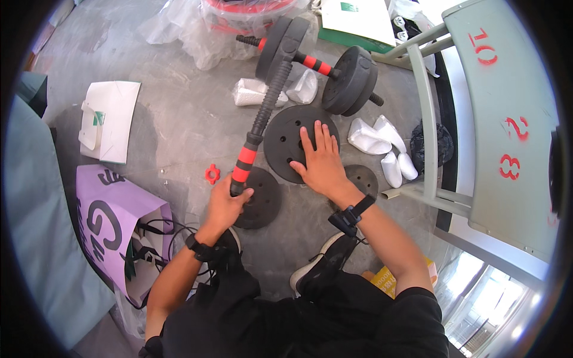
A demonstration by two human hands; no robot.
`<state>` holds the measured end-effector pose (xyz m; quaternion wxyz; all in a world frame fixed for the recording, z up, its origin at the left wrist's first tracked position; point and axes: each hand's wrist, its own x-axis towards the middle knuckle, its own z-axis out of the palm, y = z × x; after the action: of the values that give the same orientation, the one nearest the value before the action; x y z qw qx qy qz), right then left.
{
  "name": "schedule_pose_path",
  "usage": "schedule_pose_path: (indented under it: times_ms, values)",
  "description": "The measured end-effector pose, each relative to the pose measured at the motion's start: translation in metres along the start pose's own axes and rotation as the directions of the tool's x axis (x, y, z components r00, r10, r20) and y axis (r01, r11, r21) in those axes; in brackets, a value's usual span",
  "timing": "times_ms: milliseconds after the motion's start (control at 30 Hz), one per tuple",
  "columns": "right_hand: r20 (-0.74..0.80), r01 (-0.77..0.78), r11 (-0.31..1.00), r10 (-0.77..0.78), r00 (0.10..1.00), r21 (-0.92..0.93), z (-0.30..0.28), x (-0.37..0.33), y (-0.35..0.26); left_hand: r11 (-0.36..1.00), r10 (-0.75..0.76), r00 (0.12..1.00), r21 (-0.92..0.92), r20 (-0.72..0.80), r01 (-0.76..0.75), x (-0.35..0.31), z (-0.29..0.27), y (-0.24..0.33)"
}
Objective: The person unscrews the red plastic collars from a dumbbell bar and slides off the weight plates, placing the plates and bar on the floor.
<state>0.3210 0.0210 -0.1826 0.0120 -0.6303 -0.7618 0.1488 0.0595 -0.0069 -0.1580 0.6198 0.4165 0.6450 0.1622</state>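
Observation:
My left hand (225,209) is closed around the lower end of a black dumbbell bar (246,156) with red bands, which slants up and away. Its threaded far part overlaps an assembled dumbbell (349,80) standing behind. With fingers stretched out, my right hand (323,161) rests on a large black weight plate (280,152) lying on the floor. Partly hidden by my left hand is another black plate (262,203). A smaller plate (363,176) shows beside my right wrist. A red star-shaped nut (212,173) lies left of the bar.
White foam pieces (368,137) lie right of the plates and behind them. A grey metal chair (495,107) stands at the right. At the left are a purple bag (119,221) and a white box (110,122). Plastic wrap (191,36) covers the far floor.

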Motion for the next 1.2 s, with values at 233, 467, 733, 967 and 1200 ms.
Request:
schedule_pose_path:
  times_ms: [233, 467, 733, 967, 1200]
  values:
    - [-0.321, 0.295, 0.912, -0.198, 0.926, 0.287, -0.031, -0.004, -0.052, 0.853, 0.276, 0.959, 0.475, -0.061, -0.215, -0.04, -0.057, -0.053]
    - [-0.08, 0.503, 0.864, -0.503, 0.861, -0.023, -0.045, -0.032, -0.067, 0.682, 0.372, 0.927, 0.663, 0.05, -0.309, -0.056, -0.083, -0.066]
    - [0.002, 0.417, 0.908, -0.417, 0.909, 0.044, -0.033, 0.017, -0.056, 0.536, 0.542, 0.839, 0.787, -0.044, -0.305, -0.016, -0.087, -0.04]
    - [-0.402, 0.448, 0.873, -0.487, 0.775, -0.194, -0.035, 0.122, -0.081, 0.74, 0.472, 0.839, 0.638, -0.27, -0.21, 0.019, -0.084, -0.015]
    - [-0.391, 0.565, 0.82, -0.551, 0.737, -0.09, -0.027, 0.121, -0.105, 0.93, 0.201, 0.82, 0.366, -0.536, 0.012, 0.042, -0.085, -0.035]
